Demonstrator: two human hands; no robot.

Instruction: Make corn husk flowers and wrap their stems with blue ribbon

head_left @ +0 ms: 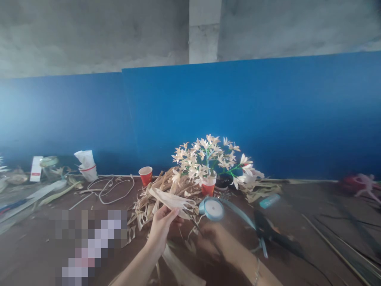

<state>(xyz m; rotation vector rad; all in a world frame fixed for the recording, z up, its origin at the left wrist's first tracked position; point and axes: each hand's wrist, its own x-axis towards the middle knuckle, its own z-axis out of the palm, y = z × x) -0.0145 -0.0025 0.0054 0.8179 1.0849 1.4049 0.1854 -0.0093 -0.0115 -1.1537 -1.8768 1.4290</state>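
My left hand (pixel 164 225) pinches a pale dried corn husk (pixel 171 200) between thumb and fingers; the husk's right end is split into narrow points. Close by on the right, my right hand (pixel 214 239) is smeared by motion. A thin dark shape shows near its fingers, too blurred to name. Below the hands lies another long husk (pixel 182 267). Behind the held piece is a heap of husk scraps (pixel 145 202). White husk-like flowers (pixel 208 153) on green stems stand in a red paper cup (pixel 208 188).
Right of the hands are a roll of light blue ribbon (pixel 212 209) and a black glue gun (pixel 278 237) with its cord. A second red cup (pixel 145 176), a white cable (pixel 114 190) and stacked white cups (pixel 88 169) stand farther left. A blue panel (pixel 238 103) closes the back.
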